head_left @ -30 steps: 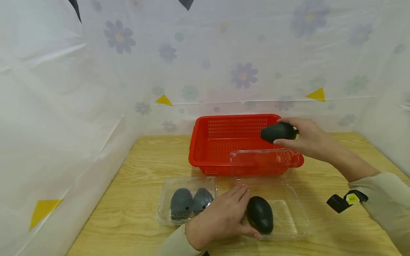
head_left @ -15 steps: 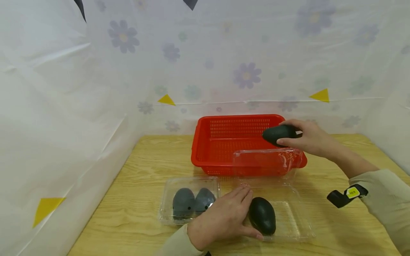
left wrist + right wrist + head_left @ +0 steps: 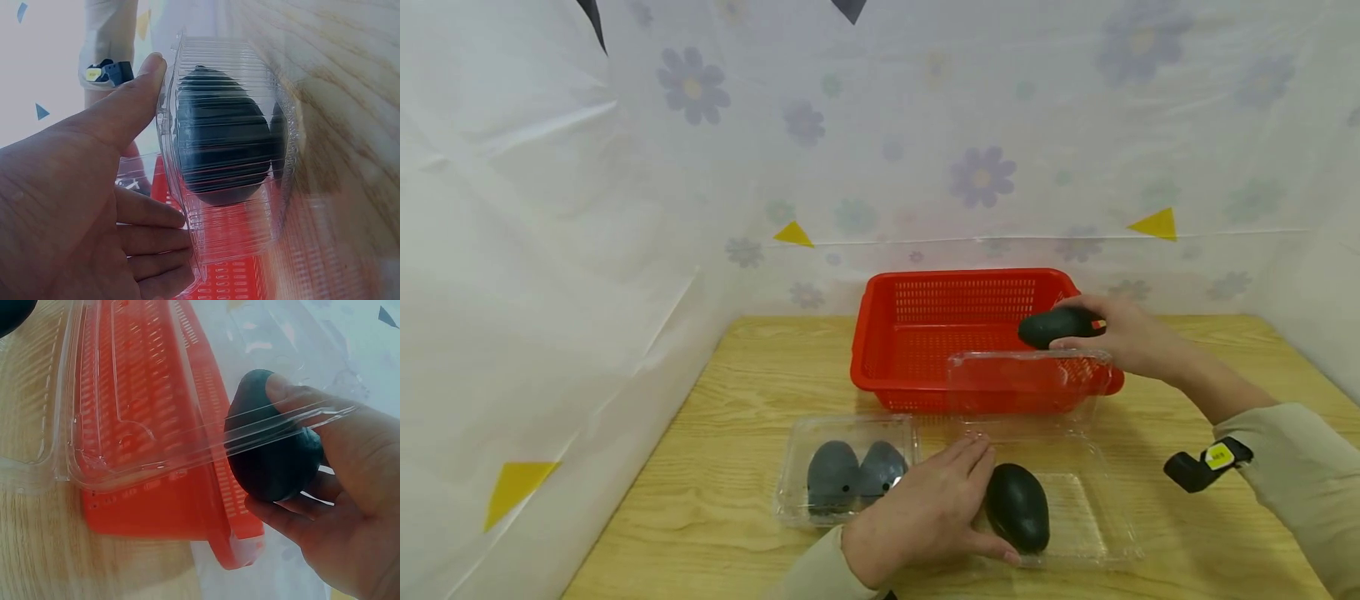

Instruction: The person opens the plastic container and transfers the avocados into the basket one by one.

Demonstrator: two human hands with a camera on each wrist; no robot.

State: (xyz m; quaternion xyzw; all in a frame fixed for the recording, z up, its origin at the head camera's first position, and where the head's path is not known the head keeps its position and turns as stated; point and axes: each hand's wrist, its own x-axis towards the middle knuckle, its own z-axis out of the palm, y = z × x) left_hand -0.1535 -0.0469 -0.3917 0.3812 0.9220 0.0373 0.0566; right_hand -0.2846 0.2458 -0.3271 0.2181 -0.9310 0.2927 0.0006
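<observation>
My right hand [image 3: 1127, 337] grips a dark green avocado [image 3: 1051, 327] by one end, thumb and fingers round it, over the right side of the red basket [image 3: 868, 333]. The right wrist view shows this avocado behind the raised clear lid [image 3: 75, 450]. My left hand [image 3: 925, 512] rests along the left edge of an open clear clamshell box [image 3: 1086, 517], fingers stretched out and thumb at its front rim. A second avocado [image 3: 1018, 507] lies in the left half of that box, seen through ribbed plastic in the left wrist view. My palm hides part of the left rim.
Left of my left hand stands a closed clear clamshell box [image 3: 790, 492] with two avocados [image 3: 833, 475] inside. The basket stands at the back of the wooden table [image 3: 715, 467], close to a flowered white sheet [image 3: 880, 167]. The open box's lid stands up before the basket.
My right hand has dipped a little with the avocado, closer to the basket's right rim. The left hand and the open box keep their places; the whole head view shifts slightly.
</observation>
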